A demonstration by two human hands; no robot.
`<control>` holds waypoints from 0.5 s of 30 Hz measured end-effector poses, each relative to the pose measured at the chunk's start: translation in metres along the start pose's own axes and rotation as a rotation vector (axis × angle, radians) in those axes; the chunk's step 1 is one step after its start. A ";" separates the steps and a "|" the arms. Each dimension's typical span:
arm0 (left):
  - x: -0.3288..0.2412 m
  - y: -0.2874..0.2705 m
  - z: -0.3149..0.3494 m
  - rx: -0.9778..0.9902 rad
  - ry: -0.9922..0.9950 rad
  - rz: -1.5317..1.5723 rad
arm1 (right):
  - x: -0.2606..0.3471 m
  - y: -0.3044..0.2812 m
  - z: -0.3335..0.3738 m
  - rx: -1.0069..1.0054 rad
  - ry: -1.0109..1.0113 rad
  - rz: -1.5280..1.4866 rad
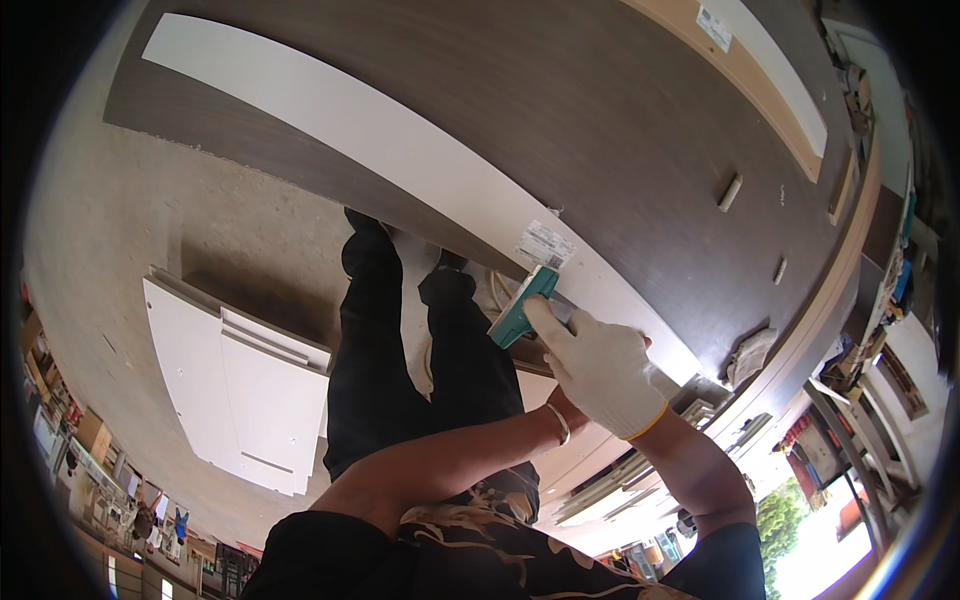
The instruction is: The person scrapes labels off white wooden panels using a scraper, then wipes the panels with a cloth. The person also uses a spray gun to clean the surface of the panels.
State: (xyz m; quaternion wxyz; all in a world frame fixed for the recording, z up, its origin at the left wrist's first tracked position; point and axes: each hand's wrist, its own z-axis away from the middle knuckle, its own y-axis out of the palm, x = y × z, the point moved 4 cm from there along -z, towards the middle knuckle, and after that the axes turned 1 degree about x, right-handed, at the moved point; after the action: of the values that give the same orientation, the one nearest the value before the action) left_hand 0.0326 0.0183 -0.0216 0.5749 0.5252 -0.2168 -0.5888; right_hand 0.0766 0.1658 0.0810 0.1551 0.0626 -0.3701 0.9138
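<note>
A long white board (400,140) with a printed label (546,243) lies along the near edge of a large dark wood-grain panel (600,110). My right hand (605,375), in a white knit glove with a yellow cuff, grips a flat teal hand tool (525,308) with a pale strip along one side. The tool is at the board's near edge, just below the label; its exact kind is unclear. Beneath the gloved hand, my bare left hand (568,408) crosses over from the left, a bangle at its wrist. Its fingers are mostly hidden, near the board's right end.
On the dark panel are two small pale pieces (731,192), a crumpled grey-beige item (750,356) and, at upper right, more strips (745,70). White panels (230,380) stand on the concrete floor to the left of my legs. Stacked boards (640,470) lie at lower right.
</note>
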 end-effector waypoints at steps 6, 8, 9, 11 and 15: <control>0.004 -0.001 0.003 0.034 -0.008 0.191 | 0.004 -0.001 -0.005 -0.030 -0.083 -0.079; 0.006 0.000 0.004 0.053 -0.015 0.304 | 0.007 -0.003 -0.007 -0.075 -0.129 -0.089; 0.007 0.000 0.005 0.061 -0.016 0.363 | 0.009 -0.005 -0.008 -0.104 -0.154 -0.081; 0.009 0.002 0.006 0.090 -0.018 0.511 | 0.012 -0.007 -0.009 -0.139 -0.178 -0.086; 0.012 0.007 0.001 0.150 -0.006 0.811 | 0.022 -0.016 -0.017 -0.149 -0.187 -0.066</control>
State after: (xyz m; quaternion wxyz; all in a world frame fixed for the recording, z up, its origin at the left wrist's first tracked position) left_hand 0.0376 0.0056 -0.0197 0.7197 0.4359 -0.4503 -0.2988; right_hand 0.0612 0.1937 0.0837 0.1542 0.1478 -0.4476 0.8683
